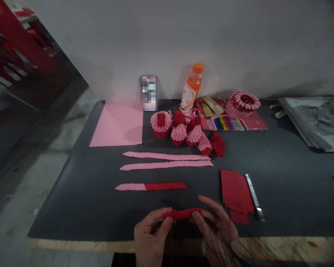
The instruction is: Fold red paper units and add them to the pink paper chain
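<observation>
Pinching the red paper strip (pixel 182 214) toward either end above the table (pixel 86 207), the left hand (pixel 151 227) and right hand (pixel 220 227) could crease it crooked by pressing unevenly; a rightward swing could scatter the red sheets (pixel 236 191).

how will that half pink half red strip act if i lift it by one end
Probably very light, since the strip looks like thin paper. It may sag or bend, being long and narrow. It seems unlikely to roll, as it lies flat on the dark tabletop.
</observation>
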Tool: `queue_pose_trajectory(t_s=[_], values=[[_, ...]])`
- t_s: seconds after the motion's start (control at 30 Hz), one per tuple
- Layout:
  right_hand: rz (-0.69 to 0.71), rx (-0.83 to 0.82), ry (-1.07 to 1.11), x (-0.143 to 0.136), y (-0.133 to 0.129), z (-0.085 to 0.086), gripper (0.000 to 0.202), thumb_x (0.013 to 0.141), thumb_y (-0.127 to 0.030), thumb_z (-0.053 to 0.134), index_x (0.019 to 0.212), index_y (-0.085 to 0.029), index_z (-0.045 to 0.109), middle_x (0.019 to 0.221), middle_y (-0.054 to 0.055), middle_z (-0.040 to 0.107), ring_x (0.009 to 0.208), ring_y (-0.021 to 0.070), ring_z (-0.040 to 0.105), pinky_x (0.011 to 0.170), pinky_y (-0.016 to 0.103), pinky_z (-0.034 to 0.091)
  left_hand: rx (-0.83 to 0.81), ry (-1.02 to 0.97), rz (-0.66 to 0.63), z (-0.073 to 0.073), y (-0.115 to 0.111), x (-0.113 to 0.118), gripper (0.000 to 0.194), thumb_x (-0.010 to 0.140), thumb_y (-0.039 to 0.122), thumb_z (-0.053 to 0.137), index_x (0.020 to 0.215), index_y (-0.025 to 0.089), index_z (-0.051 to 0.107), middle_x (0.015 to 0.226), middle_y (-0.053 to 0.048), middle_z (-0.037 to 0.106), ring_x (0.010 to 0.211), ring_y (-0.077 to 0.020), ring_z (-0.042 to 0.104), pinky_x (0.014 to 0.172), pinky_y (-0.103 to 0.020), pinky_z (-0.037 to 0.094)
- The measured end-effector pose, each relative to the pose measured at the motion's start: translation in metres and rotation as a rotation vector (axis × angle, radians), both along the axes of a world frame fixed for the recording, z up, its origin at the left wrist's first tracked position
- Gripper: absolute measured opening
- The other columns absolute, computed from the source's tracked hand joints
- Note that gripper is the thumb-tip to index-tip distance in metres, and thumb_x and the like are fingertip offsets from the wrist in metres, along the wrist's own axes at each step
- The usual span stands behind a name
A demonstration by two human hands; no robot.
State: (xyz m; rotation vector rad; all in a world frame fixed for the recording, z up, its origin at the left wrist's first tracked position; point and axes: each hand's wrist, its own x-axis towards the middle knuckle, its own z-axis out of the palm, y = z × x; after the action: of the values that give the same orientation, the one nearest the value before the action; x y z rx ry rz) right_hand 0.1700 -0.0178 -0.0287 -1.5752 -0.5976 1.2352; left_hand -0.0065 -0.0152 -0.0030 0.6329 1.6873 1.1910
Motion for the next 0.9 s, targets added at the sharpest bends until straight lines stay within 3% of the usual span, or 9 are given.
queue_pose_trajectory(t_s=[0.23, 0.37, 0.47, 0.7, 0.9], values=[[0.031, 0.047, 0.023, -0.002, 0.0, 0.0, 0.052, 0.087, -0.053, 0.113, 0.132, -0.033, 0.097, 0.091, 0.005, 0.1, 0.081, 0.0243, 0.099, 0.079, 0.023, 0.08, 0.063, 0.112, -0.167, -0.008, -0.003, -0.009, 0.05, 0.102, 0.079, 0.088, 0.091, 0.032, 0.1, 0.075, -0.01, 0.095, 0.071, -0.0332, 0.094, 0.068, -0.042, 0.08], [-0.024, 0.038, -0.005, -0.005, 0.001, 0.004, 0.055, 0.088, -0.055, 0.113, 0.135, -0.032, 0.096, 0.093, 0.005, 0.101, 0.087, 0.0241, 0.1, 0.082, 0.022, 0.08, 0.061, 0.104, -0.162, -0.008, -0.005, -0.009, 0.047, 0.103, 0.078, 0.087, 0.089, 0.035, 0.1, 0.075, -0.008, 0.095, 0.071, -0.0331, 0.093, 0.068, -0.043, 0.079], [0.047, 0.041, 0.006, -0.001, 0.001, 0.001, 0.057, 0.089, -0.052, 0.112, 0.14, -0.034, 0.094, 0.093, 0.005, 0.101, 0.088, 0.0248, 0.1, 0.082, 0.023, 0.081, 0.075, 0.131, -0.172, -0.012, -0.004, -0.013, 0.045, 0.103, 0.076, 0.088, 0.09, 0.035, 0.1, 0.075, -0.009, 0.095, 0.071, -0.0328, 0.093, 0.068, -0.042, 0.078], [0.105, 0.084, -0.066, 0.006, 0.001, -0.006, 0.061, 0.088, -0.048, 0.112, 0.145, -0.035, 0.093, 0.095, 0.005, 0.102, 0.09, 0.0261, 0.101, 0.082, 0.024, 0.081, 0.115, 0.217, -0.405, -0.025, 0.006, -0.038, 0.044, 0.109, 0.067, 0.083, 0.087, 0.032, 0.098, 0.066, -0.004, 0.093, 0.054, -0.0264, 0.088, 0.054, -0.031, 0.072], [-0.005, 0.074, -0.095, -0.006, 0.005, 0.005, 0.062, 0.089, -0.058, 0.11, 0.144, -0.036, 0.091, 0.099, 0.005, 0.102, 0.092, 0.0238, 0.101, 0.085, 0.022, 0.08, 0.122, 0.258, -0.437, -0.022, 0.006, -0.035, 0.041, 0.11, 0.064, 0.082, 0.087, 0.032, 0.093, 0.074, -0.004, 0.095, 0.06, -0.0271, 0.09, 0.059, -0.032, 0.073]])
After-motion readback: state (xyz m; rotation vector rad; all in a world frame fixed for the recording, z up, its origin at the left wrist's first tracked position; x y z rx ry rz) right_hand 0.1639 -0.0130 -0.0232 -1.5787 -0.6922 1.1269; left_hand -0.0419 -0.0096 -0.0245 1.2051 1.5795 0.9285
